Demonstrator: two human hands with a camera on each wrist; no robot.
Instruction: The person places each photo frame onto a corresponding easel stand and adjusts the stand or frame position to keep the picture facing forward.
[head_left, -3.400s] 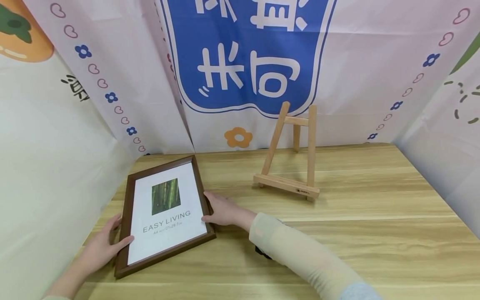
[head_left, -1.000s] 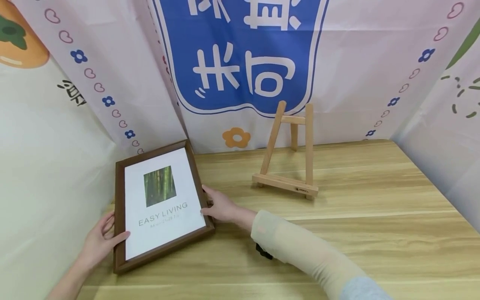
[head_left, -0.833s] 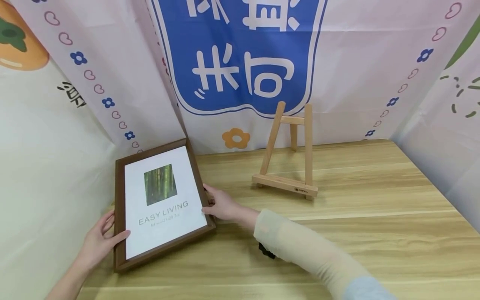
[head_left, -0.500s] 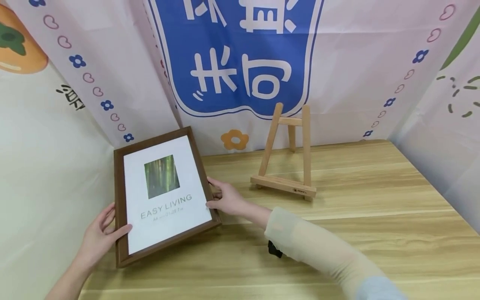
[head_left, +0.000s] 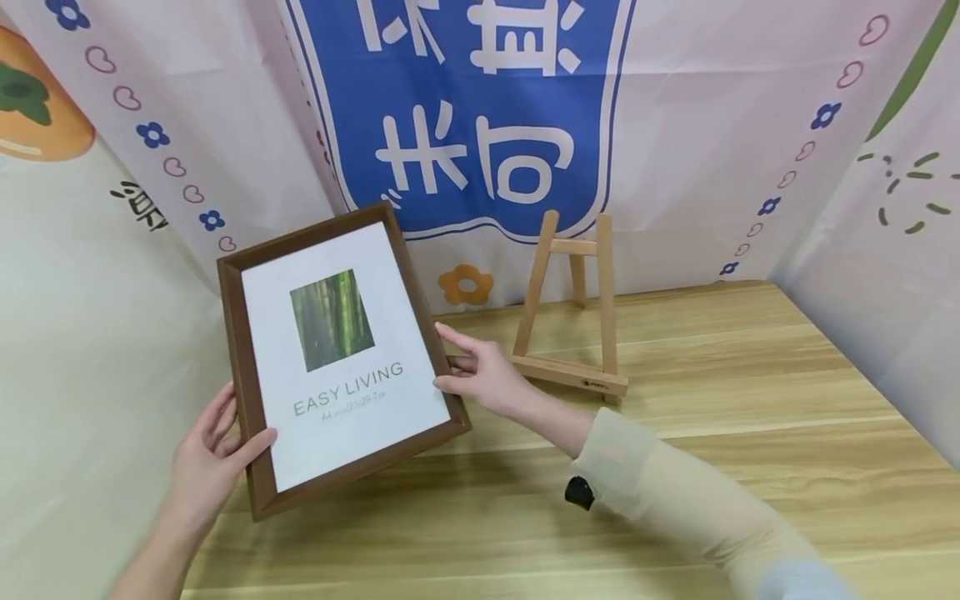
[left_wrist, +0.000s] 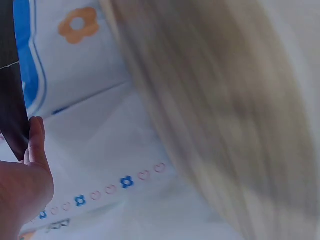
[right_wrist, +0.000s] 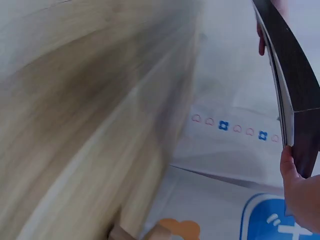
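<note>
A brown picture frame (head_left: 352,475) with a white insert and a small bamboo photo hangs over the table, tilted, its far end raised. My left hand (head_left: 213,454) grips its left side, thumb on the front and fingers behind. On the right side, near the lower corner, my right hand (head_left: 483,375) pinches the border. In the right wrist view the frame's dark edge (right_wrist: 295,75) stands clear of the tabletop, with the right hand (right_wrist: 300,195) at its lower corner. The left wrist view shows part of the frame (left_wrist: 12,110) beside the left hand (left_wrist: 27,185).
A small wooden easel (head_left: 573,372) stands on the table to the right of the frame, near the back. Behind the wood-grain table (head_left: 712,467) hangs a printed cloth backdrop (head_left: 697,167), with more cloth along both sides. A black device (head_left: 579,492) sits at the right wrist.
Both hands have lifted the picture frame off the table and tipped its far end up. It has also shifted right, closer to the easel, while the head view has moved slightly.
</note>
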